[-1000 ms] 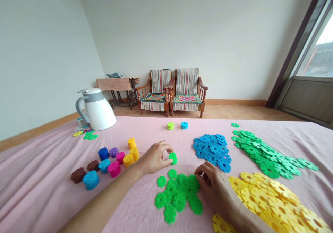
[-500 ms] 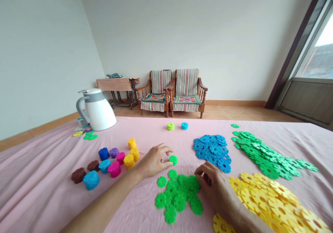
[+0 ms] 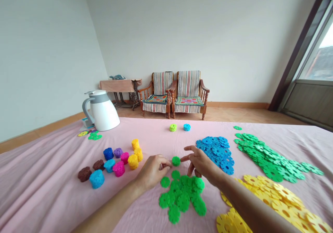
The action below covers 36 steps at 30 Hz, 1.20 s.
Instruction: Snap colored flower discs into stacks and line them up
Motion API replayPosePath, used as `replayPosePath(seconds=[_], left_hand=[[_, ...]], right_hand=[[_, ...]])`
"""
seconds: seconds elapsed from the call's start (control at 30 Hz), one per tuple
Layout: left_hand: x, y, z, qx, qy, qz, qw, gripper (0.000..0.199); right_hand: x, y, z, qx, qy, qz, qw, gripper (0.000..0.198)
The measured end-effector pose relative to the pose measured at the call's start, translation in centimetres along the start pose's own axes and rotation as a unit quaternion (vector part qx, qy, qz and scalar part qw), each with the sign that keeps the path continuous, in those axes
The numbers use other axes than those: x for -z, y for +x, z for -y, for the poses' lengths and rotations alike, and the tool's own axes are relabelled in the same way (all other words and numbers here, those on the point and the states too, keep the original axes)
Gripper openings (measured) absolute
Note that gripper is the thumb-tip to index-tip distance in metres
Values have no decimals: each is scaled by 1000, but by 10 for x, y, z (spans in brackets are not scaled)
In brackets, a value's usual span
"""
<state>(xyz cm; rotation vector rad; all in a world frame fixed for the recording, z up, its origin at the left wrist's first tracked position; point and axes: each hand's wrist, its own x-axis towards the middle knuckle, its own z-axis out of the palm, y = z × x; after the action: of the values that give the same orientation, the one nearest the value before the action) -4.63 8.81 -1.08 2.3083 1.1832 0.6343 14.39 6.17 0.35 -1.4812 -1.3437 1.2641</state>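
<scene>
My left hand [image 3: 153, 171] is closed, fingers curled and thumb near the index finger, just left of a small stack of green snowflake discs [image 3: 176, 161]. Anything inside its fingers is hidden. From the other side my right hand [image 3: 201, 163] reaches in with fingers spread, its index fingertip at or against the stack's right edge. Below both hands lies a loose pile of green snowflake discs [image 3: 183, 201], spread flat on the pink cloth.
Left are several colored disc stacks, among them a light blue stack [image 3: 97, 179], and a white jug [image 3: 104, 113]. Lime [image 3: 173, 127] and blue stacks [image 3: 186, 127] stand farther back. Blue [image 3: 214, 149], darker green [image 3: 260, 153] and yellow disc piles [image 3: 275, 198] lie right.
My right hand has moved up and left from the green pile to the small green stack, its fingers spreading. My left hand has drawn its fingers in and sits slightly lower.
</scene>
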Motion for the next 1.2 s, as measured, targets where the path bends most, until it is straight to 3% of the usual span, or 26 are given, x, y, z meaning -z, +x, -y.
replayPosePath(seconds=[0.1,0.4,0.8,0.97,1.07,1.2], left_hand=[[1,0,0,-6,-3,1,1000,26],[-1,0,-2,-22,9,8,1000,32],[-1,1,-4,-29,6,7,1000,32],[-2,1,0,-13,-9,-6,1000,29],[-3,1,4,6,-19,-25,1000,22],[-4,1,9,23,-34,-38,998,17]], right_hand=[[-3,5,3,-22,22,-3,1000,38],[-3,11,-15,-1,40,1,999,35],[-5,10,-15,-9,29,-11,999,31],[6,12,-16,87,-95,-26,991,18],[10,3,-9,158,-208,24,965,13],[0,-14,-1,229,-299,55,925,23]])
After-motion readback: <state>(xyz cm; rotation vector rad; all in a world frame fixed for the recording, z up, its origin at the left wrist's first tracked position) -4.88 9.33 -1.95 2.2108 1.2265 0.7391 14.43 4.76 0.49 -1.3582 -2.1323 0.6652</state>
